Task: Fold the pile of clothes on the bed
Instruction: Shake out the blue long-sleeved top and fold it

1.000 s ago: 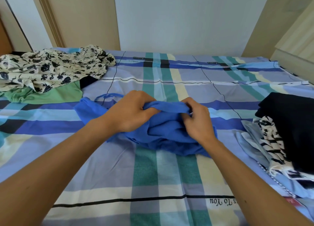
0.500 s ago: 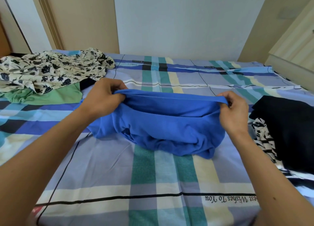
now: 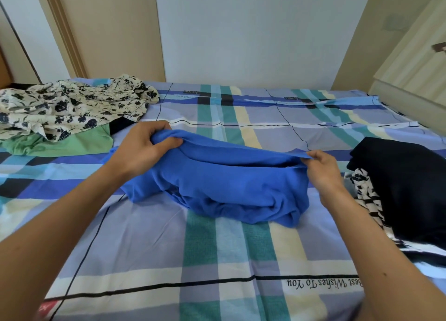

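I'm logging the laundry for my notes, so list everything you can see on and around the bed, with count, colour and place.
blue garment: 1, blue, middle of the bed, bunched, top edge lifted
floral garment: 1, cream with dark flowers, far left, crumpled
green garment: 1, green, far left, partly under the floral garment
black garment: 1, black, right edge, over the striped garment
striped garment: 1, black and white, right edge
bed sheet: 1, plaid blue, green and cream, covers the bed
cabinet: 1, cream, far right
left hand: 1, grips the blue garment's top edge, left end
right hand: 1, pinches that edge, right end
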`<move>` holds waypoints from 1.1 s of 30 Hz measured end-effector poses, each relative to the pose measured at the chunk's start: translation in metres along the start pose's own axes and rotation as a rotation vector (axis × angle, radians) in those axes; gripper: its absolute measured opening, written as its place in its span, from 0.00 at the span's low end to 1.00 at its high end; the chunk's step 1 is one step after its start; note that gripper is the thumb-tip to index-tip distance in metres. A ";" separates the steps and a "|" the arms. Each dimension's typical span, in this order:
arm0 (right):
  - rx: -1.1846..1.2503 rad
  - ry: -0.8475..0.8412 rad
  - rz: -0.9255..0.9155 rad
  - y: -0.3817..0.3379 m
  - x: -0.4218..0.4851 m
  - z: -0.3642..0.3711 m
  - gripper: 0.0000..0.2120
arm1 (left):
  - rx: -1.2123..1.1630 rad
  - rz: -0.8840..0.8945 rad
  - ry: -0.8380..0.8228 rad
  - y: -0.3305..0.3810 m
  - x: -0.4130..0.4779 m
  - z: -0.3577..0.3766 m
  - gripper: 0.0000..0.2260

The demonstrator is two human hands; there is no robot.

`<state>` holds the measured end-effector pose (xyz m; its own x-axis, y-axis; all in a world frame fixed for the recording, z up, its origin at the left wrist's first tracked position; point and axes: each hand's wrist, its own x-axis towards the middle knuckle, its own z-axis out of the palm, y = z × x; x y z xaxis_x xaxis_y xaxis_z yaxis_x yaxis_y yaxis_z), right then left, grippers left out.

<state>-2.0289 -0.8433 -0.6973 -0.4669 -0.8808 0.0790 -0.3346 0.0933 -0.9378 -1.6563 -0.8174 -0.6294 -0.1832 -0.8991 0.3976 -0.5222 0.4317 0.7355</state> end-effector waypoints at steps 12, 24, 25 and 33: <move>0.231 -0.159 0.252 -0.064 0.017 0.004 0.08 | -0.174 -0.039 0.112 0.027 0.032 -0.029 0.17; -0.057 -0.484 -0.415 -0.230 0.025 -0.070 0.20 | 0.270 0.156 0.315 0.089 0.099 -0.162 0.17; -0.095 -0.470 -0.489 -0.244 0.023 -0.075 0.16 | 0.330 0.194 0.323 0.099 0.101 -0.175 0.17; 0.086 -0.234 -0.732 -0.310 0.018 -0.104 0.09 | 0.782 0.582 0.336 0.155 0.096 -0.237 0.21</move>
<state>-2.0186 -0.8400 -0.3700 0.0374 -0.7801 0.6245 -0.4222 -0.5788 -0.6977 -1.5574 -0.8198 -0.3474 -0.4011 -0.4471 0.7995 -0.8450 0.5176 -0.1344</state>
